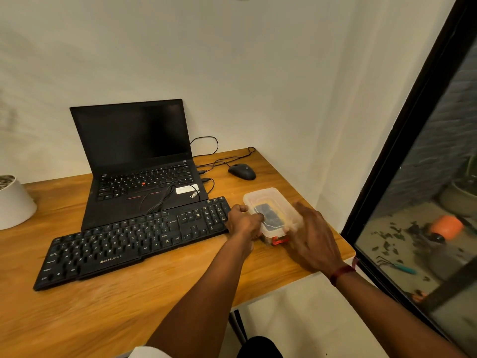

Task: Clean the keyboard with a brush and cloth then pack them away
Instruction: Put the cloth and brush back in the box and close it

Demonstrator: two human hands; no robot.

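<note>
A black keyboard (134, 239) lies slantwise on the wooden desk (144, 301) in front of a laptop. At its right end stands a clear plastic box (271, 202) with a translucent lid and a red clip at the near end; something dark and something yellow show through the lid. My left hand (242, 222) grips the box's left side, fingers curled on the rim. My right hand (313, 236) hovers at the box's right side, fingers spread and blurred. No brush or cloth can be made out separately.
An open black laptop (139, 161) stands behind the keyboard, the keyboard's cable looped on its palm rest. A black mouse (242, 171) sits at the back right. A white pot (13, 202) is at the far left. The desk's right edge is beside a dark-framed glass door (413, 151).
</note>
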